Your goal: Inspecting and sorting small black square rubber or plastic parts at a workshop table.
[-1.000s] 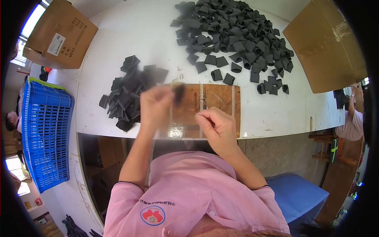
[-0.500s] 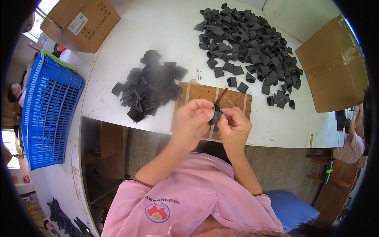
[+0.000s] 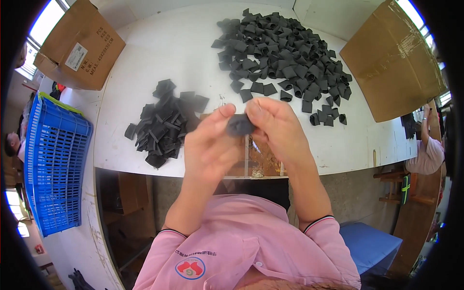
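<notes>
A small dark grey fabric tube (image 3: 240, 125) is raised above the front of the white table, its end facing up at me. My right hand (image 3: 282, 128) pinches its right side between thumb and fingers. On the other side my left hand (image 3: 208, 145) has its thumb raised and apart from its fingers, close to the tube; motion blurs those fingers, and whether they touch it is unclear. Beneath both hands lies a brown board (image 3: 263, 164), mostly covered by them. A pile of flat dark grey pieces (image 3: 162, 123) is left of my hands. Farther right spreads a bigger heap of similar tubes (image 3: 290, 53).
Cardboard boxes stand at the table's back left (image 3: 82, 46) and right (image 3: 394, 63). A blue plastic basket (image 3: 58, 164) is at the far left. Below the table on the right is a blue stool-like block (image 3: 369, 246). Another person (image 3: 425, 154) is at the far right.
Both hands and the tube have come up closer to me. My left hand has gone from a pinch to spread fingers. The slim brown tool seen by the hands no longer shows.
</notes>
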